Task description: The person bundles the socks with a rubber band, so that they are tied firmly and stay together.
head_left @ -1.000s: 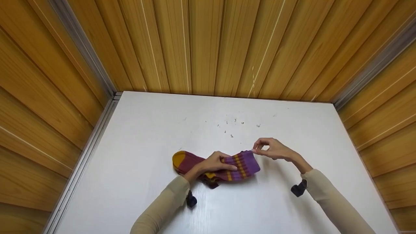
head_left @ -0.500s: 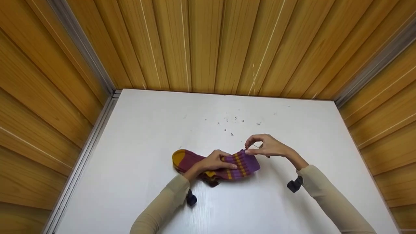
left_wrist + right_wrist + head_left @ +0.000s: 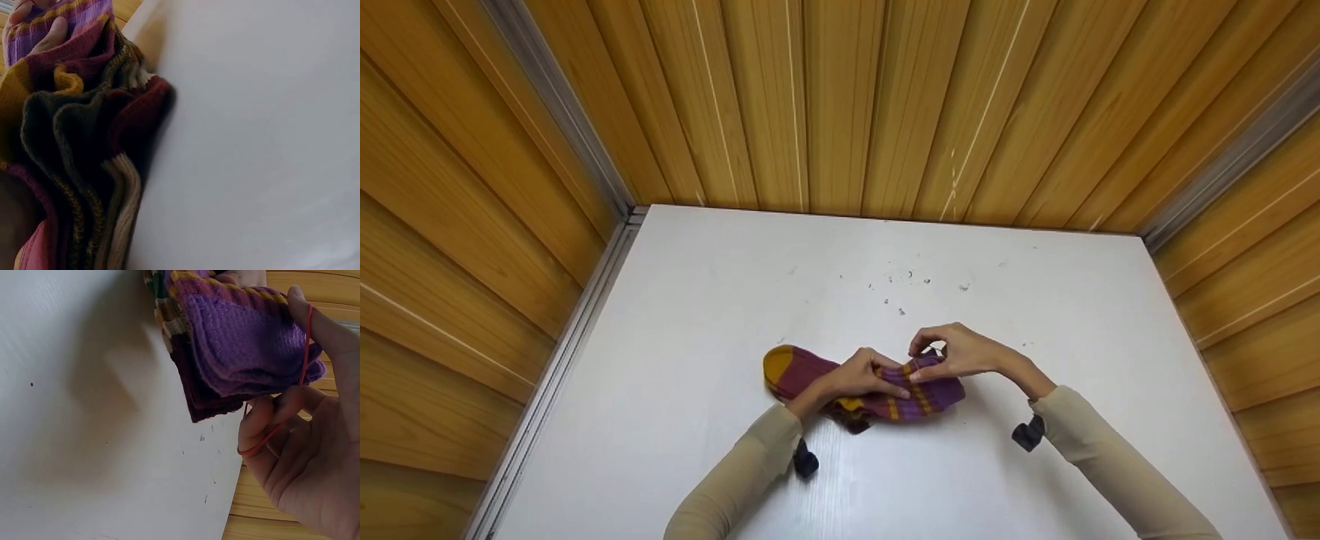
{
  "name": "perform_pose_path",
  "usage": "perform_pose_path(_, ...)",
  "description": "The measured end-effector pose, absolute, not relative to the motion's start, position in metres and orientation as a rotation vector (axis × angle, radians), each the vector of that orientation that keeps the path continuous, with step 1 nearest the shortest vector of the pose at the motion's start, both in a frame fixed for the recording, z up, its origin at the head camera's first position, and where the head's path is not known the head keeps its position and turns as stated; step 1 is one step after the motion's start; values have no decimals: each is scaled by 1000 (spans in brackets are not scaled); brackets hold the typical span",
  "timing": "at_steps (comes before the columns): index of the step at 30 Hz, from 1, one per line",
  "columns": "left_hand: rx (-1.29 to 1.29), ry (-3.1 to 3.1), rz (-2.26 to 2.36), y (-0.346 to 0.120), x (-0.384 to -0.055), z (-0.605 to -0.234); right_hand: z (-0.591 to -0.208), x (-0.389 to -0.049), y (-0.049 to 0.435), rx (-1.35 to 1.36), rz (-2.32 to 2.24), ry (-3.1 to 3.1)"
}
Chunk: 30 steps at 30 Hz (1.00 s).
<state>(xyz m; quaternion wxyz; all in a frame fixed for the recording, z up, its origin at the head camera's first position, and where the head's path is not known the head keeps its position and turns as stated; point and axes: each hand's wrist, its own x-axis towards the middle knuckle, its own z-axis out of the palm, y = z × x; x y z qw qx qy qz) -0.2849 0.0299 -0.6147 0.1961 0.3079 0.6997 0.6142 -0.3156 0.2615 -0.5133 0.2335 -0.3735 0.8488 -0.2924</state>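
Note:
A stack of knitted socks [image 3: 810,369], maroon with yellow toes and purple striped cuffs, lies together in the head view. My left hand [image 3: 855,376] grips the stack around its middle, thumb across the top. Dark green, cream and dark red layers of socks [image 3: 135,115] show underneath in the left wrist view. At the cuff end, my right hand [image 3: 969,352] holds a thin red rubber band [image 3: 306,346], stretched between thumb and curled fingers. In the right wrist view the band passes beside the purple cuffs [image 3: 242,343]; whether it fully encircles them is hidden.
Everything lies on a white table [image 3: 697,300]. Small dark marks [image 3: 901,311] dot its surface beyond the socks. Wood-look panel walls [image 3: 840,112] stand at the back and both sides, with a metal rail [image 3: 592,300] along the left edge.
My right hand has moved left along the socks, from the cuff's edge onto the striped part, bringing the rubber band over. The left hand keeps its hold; the view has shifted slightly.

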Motion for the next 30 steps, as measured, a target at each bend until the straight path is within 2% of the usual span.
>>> perform_pose_path(11,846,1934,1753,30,-282,-613,-526,-314,268,-979,-873,2295)
perform_pose_path(30,704,1969,1886,28,-277,-615,-544,-298,282,-616,-1095,2177)
